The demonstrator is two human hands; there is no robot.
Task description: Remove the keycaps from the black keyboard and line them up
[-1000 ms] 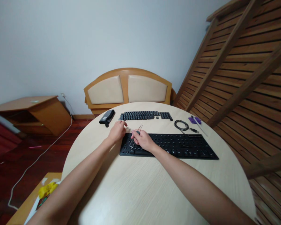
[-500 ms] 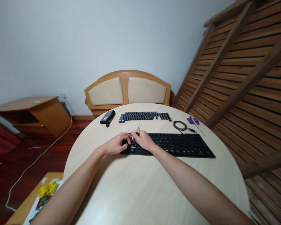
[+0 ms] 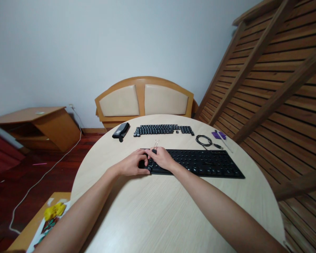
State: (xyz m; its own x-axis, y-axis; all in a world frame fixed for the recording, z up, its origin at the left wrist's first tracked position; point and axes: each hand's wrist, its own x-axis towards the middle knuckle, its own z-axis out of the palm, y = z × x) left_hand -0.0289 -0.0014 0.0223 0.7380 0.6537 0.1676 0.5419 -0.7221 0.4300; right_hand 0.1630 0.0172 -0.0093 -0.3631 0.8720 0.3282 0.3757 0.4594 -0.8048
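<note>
A black keyboard (image 3: 205, 163) lies across the round pale wooden table (image 3: 158, 211). My left hand (image 3: 131, 164) rests on the keyboard's left end with its fingers curled down onto it. My right hand (image 3: 162, 159) sits just beside it, closed round a wire keycap puller (image 3: 152, 154) whose metal loops stick up behind my fingers and whose lower end points down at the left keys. Further back lie rows of loose black keycaps (image 3: 163, 130).
A dark folded pouch (image 3: 120, 131) lies at the back left of the table. A coiled black cable (image 3: 205, 141) and small purple tools (image 3: 219, 135) lie back right. Behind the table stand a padded headboard (image 3: 143, 100), a slatted wooden frame (image 3: 274, 77) and a low wooden cabinet (image 3: 39, 123).
My left hand has come back from near the loose keycaps to the keyboard's left end. My right hand has tipped the keycap puller down toward the left keys.
</note>
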